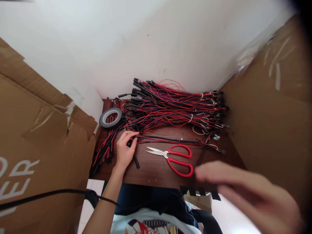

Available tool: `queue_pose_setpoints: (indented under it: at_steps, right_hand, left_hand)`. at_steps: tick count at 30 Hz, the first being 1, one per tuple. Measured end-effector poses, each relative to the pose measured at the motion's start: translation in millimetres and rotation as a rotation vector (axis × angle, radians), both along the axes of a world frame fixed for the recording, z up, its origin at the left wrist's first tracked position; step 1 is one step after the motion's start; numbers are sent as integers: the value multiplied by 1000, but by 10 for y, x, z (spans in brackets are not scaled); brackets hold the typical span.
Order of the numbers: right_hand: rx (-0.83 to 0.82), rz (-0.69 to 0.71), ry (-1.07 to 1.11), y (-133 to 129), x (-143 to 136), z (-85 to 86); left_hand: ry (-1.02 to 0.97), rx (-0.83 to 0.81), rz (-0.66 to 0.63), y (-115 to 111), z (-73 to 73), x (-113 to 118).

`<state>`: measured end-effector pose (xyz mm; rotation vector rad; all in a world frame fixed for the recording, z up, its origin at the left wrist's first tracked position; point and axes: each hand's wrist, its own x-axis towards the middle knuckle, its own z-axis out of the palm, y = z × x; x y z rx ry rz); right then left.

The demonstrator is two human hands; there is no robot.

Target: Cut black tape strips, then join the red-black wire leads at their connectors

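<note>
Atop the brown wooden table (151,177), thin, straight wires (170,140) beyond the blurred right hand (264,193), its grip unclear, are being pinched by the left hand (124,150).

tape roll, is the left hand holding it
No, the tape roll lies on a bunch of red and black wires, with the left hand plainly apart from it.

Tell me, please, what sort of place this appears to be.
Probably a small cable-assembly workspace: bundled red and black cables are piled on a brown tabletop, with red-handled scissors and a roll of tape close by.
</note>
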<state>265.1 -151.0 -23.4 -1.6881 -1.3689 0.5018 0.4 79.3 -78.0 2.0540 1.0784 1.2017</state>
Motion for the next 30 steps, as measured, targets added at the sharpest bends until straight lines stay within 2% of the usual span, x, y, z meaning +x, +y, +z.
queue_pose_setpoints:
  at_steps: [2, 3, 4, 7, 10, 14, 18, 22, 26, 30]
  right_hand:
    - [-63, -145, -99, 296, 198, -44]
    - [-90, -243, -167, 396, 321, -117]
    - [-91, -277, -274, 458, 448, -215]
    - [-157, -273, -383, 470, 748, -545]
    - [-139, -321, -372, 397, 821, -710]
    - [-72, -428, -270, 417, 738, -624]
    - [68, -508, -355, 567, 612, -435]
    - [261, -421, -268, 781, 214, -215]
    - [238, -20, -107, 1033, -348, -20]
    - [148, 187, -90, 1263, -639, 94]
  left_hand:
    - [-1, 1, 2, -3, 3, -1]
    - [-3, 3, 3, -4, 5, -1]
    - [-6, 6, 4, -5, 7, -2]
    - [-10, 20, 6, -6, 12, -1]
    - [-2, 47, 14, -7, 20, 1]
    - [-1, 52, 12, -12, 35, 2]
    - [-19, 41, -8, -25, 45, 4]
    - [-68, 15, -24, -94, 103, 37]
    - [-137, -72, -106, -228, 291, 114]
    - [-172, -85, -171, -347, 522, 172]
